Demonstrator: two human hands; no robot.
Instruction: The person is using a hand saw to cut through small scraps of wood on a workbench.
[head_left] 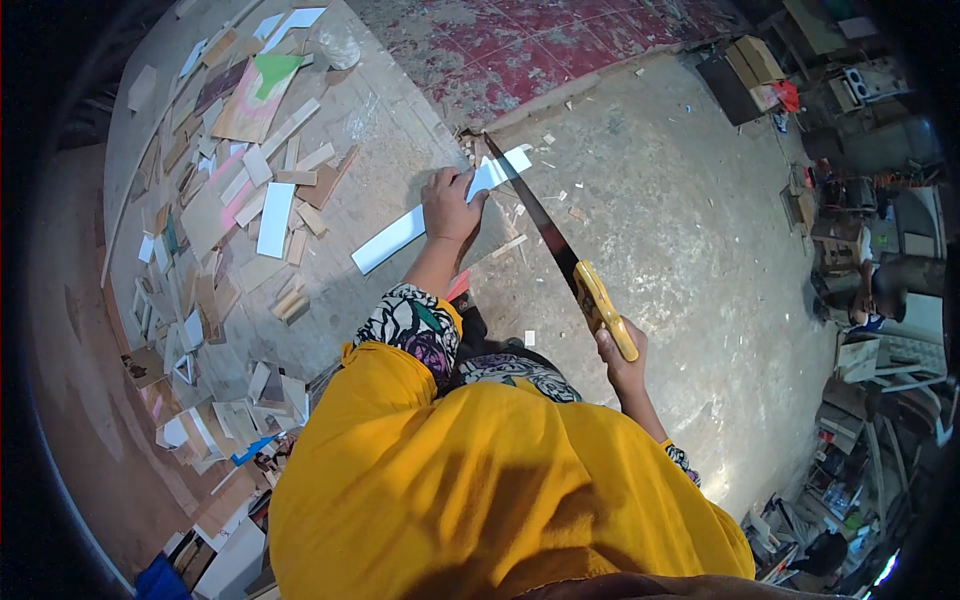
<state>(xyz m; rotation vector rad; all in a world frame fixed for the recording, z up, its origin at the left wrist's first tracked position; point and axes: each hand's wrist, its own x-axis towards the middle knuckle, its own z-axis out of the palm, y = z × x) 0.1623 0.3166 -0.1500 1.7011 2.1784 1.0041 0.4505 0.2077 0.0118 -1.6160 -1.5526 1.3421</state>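
A long white wooden strip point(385, 238) lies diagonally across the corner of a pale wooden sheet point(372, 125), its right end reaching past the sheet's edge. My left hand point(450, 205) is closed on the strip, pressing it down. My right hand point(618, 355) grips the yellow handle of a hand saw point(540, 222); its long dark blade slants up across the strip near the right end. Whether the teeth touch the wood, I cannot tell.
Several offcuts point(275, 220) are scattered over the sheet at left. Small chips lie on the concrete floor point(680, 250). Dark red tiles point(530, 50) run along the back. At far right, another person point(870, 295) is among stacked wood point(885, 410) and clutter, near a cardboard box point(755, 65).
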